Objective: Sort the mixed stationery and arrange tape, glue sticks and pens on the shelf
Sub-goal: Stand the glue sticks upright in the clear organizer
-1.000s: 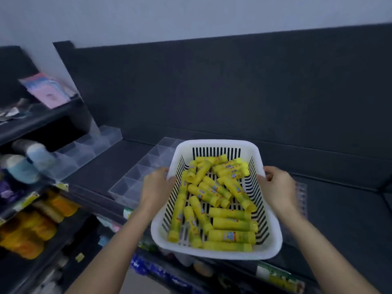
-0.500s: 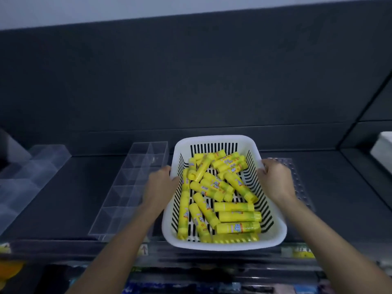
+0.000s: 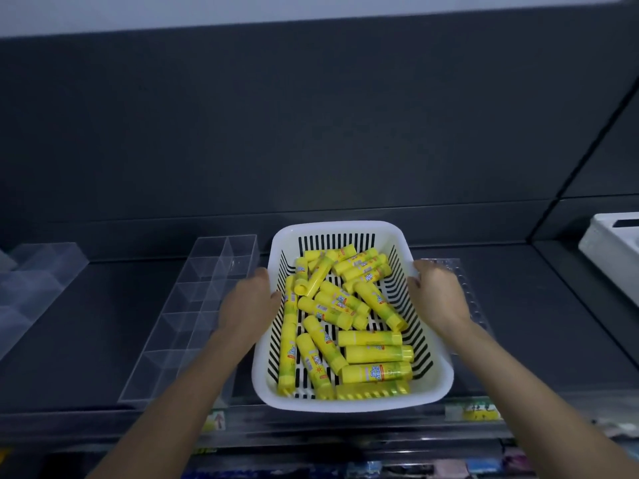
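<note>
Holding one white slotted basket (image 3: 349, 404) on the dark shelf (image 3: 103, 316), beside the clear divider tray (image 3: 193, 305): our left hand (image 3: 247, 305) and right hand (image 3: 437, 299) each clamp a side rim. Contents: loose yellow glue sticks (image 3: 340, 323), piled unsorted. We judge the load light, the sticks smooth and prone to roll, the thin plastic slightly flexible; opposite rims give the steadiest purchase.

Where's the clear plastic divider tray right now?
In the head view, the clear divider tray lies on the dark shelf left of the white basket of glue sticks, partly behind the left hand.
</note>
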Demonstrator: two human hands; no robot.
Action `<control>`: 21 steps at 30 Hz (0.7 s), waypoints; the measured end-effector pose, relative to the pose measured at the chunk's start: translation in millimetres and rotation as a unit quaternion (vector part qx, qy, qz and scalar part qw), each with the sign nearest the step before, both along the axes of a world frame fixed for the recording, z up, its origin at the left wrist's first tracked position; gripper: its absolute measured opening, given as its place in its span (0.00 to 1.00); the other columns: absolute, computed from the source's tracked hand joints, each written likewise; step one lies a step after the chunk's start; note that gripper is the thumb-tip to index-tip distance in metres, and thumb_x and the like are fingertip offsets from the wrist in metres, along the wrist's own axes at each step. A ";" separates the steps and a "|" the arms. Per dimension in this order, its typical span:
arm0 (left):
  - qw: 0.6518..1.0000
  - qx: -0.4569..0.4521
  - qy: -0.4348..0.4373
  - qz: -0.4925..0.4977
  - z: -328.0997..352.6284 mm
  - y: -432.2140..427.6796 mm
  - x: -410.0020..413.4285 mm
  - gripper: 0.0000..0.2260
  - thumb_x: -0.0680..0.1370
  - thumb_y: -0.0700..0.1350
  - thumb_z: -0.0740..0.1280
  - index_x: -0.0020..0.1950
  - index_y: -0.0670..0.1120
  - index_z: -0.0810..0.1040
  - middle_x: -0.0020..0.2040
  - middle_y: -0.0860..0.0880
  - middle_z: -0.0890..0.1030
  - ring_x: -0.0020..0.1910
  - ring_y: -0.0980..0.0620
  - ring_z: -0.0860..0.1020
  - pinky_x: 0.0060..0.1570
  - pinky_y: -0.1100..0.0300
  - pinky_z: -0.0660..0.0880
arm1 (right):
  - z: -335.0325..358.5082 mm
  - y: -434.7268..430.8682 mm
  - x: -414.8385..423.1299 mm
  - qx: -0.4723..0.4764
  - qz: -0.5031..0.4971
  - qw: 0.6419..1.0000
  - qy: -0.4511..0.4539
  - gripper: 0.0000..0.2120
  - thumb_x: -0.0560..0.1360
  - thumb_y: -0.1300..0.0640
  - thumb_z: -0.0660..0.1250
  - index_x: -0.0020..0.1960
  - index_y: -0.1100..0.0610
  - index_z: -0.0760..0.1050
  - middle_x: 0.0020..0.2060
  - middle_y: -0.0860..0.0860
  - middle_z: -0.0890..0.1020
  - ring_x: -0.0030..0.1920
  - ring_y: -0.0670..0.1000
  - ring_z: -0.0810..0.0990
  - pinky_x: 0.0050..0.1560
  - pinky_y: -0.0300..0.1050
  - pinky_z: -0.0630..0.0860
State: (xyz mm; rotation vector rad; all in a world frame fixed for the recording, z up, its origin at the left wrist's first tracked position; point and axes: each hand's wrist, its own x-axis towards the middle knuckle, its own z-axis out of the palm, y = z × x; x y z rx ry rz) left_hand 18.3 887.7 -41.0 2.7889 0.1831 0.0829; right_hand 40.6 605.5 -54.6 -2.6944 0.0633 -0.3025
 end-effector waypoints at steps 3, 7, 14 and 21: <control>0.999 0.045 -0.016 -0.015 1.3 -2.6 -2.2 0.10 0.78 0.46 0.63 0.53 0.40 0.70 0.51 0.42 0.75 0.42 0.47 0.74 0.37 0.56 0.69 | -1.9 3.2 -4.9 -0.017 -0.014 1.000 -0.003 0.05 0.72 0.65 0.60 0.46 0.65 0.74 0.46 0.63 0.77 0.45 0.62 0.75 0.40 0.48 0.69; 0.984 0.045 -0.143 -0.099 -1.1 -4.0 -5.5 0.14 0.74 0.39 0.69 0.59 0.37 0.76 0.52 0.41 0.75 0.49 0.44 0.75 0.45 0.55 0.73 | 0.8 19.0 -16.5 -0.056 0.012 0.997 -0.059 0.11 0.68 0.68 0.66 0.50 0.67 0.78 0.52 0.64 0.76 0.51 0.66 0.72 0.51 0.52 0.71; 0.931 -0.028 0.100 -0.350 -2.0 -23.1 -3.0 0.17 0.77 0.41 0.66 0.66 0.49 0.75 0.59 0.52 0.75 0.58 0.56 0.72 0.54 0.65 0.65 | -8.9 43.8 -23.8 -0.017 0.145 0.987 0.071 0.13 0.76 0.61 0.62 0.59 0.63 0.75 0.56 0.59 0.74 0.54 0.61 0.75 0.51 0.48 0.73; 0.878 0.059 0.241 -0.408 -8.1 -29.6 -3.4 0.26 0.73 0.37 0.67 0.70 0.51 0.71 0.67 0.50 0.70 0.68 0.50 0.62 0.68 0.53 0.62 | -12.7 46.2 -20.4 -0.058 0.144 0.984 0.085 0.13 0.67 0.73 0.60 0.50 0.63 0.73 0.43 0.58 0.73 0.43 0.59 0.72 0.35 0.44 0.62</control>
